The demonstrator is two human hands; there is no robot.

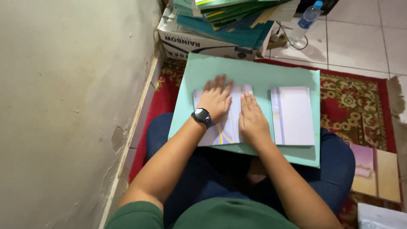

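A large pale green board (263, 76) rests across my lap. On it lie two white paper pieces. My left hand (215, 99), with a dark watch on its wrist, presses flat on the left paper piece (227, 131), which has yellow and purple lines. My right hand (252, 118) lies flat on the same piece, along its right edge. The second white piece (294, 116), with a purple stripe on its left side, lies untouched to the right. Both hands have fingers spread and grip nothing.
A cardboard box (199, 44) stacked with green and teal folders stands ahead. A plastic water bottle (306, 19) stands on the tiled floor. A red patterned rug (356, 101) lies beneath me. A plaster wall (63, 106) runs along the left. Coloured sheets (375, 171) lie at right.
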